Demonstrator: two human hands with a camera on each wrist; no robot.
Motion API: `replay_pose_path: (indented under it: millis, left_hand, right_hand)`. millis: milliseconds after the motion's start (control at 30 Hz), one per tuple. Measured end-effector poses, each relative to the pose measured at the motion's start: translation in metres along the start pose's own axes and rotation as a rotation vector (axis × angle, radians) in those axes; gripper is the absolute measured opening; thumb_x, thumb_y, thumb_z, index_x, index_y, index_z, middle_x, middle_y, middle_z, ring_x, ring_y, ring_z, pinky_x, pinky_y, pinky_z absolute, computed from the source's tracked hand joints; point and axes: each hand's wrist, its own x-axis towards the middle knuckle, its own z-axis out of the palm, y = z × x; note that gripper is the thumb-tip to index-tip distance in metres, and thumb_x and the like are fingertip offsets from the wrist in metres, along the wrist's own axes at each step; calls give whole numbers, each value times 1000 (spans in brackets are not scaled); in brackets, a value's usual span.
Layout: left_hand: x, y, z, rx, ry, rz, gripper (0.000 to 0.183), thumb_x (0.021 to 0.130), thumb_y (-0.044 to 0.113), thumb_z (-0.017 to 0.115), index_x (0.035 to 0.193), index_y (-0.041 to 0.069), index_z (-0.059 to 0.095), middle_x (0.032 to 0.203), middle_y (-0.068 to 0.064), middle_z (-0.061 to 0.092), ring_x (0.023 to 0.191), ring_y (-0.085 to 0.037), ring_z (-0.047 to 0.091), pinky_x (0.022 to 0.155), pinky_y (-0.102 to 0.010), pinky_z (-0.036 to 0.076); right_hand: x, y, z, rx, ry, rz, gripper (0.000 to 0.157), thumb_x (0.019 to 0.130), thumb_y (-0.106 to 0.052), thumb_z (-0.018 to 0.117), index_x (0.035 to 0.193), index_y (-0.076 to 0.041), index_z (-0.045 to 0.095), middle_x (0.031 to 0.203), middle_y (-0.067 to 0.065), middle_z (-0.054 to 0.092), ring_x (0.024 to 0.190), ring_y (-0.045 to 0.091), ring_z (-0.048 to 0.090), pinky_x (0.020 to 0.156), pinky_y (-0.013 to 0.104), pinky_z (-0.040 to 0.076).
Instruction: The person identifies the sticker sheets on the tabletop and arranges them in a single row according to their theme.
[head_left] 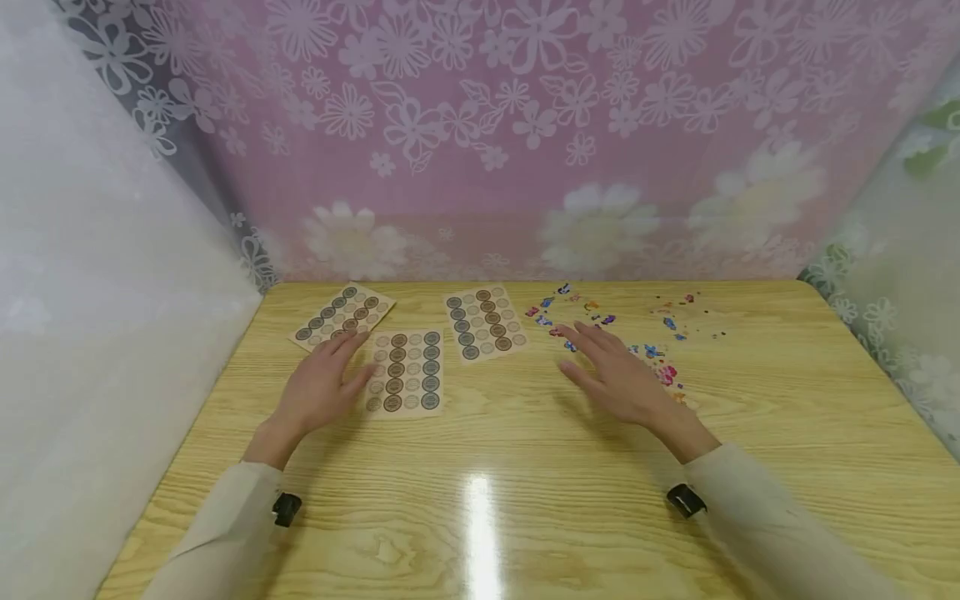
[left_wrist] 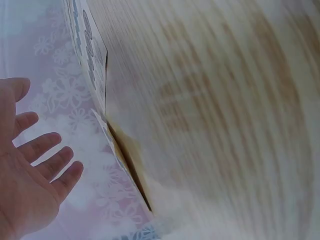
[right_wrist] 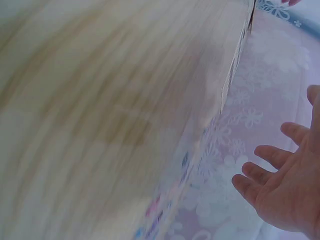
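My left hand (head_left: 321,385) hovers with relaxed, spread fingers at the left of the table, overlapping the edges of two sticker sheets in the head view. One sheet of round brown and grey stickers (head_left: 406,373) lies just right of its thumb; another, tilted sheet (head_left: 345,316) lies behind its fingertips. A third sheet (head_left: 486,323) rests farther back, near the middle. My right hand (head_left: 619,379) is over the right side with fingers extended, holding nothing, above small colourful butterfly-like pieces (head_left: 543,321). Both wrist views show the left palm (left_wrist: 30,190) and right palm (right_wrist: 292,195) bare.
More small coloured pieces (head_left: 667,375) are scattered right of and behind the right hand, with several tiny ones at the back right. The wood-grain table (head_left: 390,517) meets a pink floral curtain (head_left: 465,167) at its back edge. White curtains flank both sides.
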Motion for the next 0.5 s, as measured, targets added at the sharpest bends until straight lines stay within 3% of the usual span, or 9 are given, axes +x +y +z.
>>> replay_pose_path:
  millis: [333, 500]
  left_hand:
    - [5, -12, -1, -225, -10, -81, 53, 100, 29, 51, 145, 3, 38, 146, -22, 36, 133, -42, 32, 105, -56, 25]
    - [7, -17, -1, -330, -21, -114, 55, 100, 26, 52, 148, 5, 34, 148, -21, 33, 131, -40, 34, 102, -54, 32]
  right_hand:
    - [30, -20, 19, 293, 29, -3, 61, 101, -47, 38, 152, -15, 27, 153, 12, 28, 139, 32, 23, 108, 55, 21]
    - [43, -31, 30, 437, 3, 47, 59, 101, -45, 40, 152, -18, 25, 154, 8, 25, 138, 34, 27, 106, 55, 27]
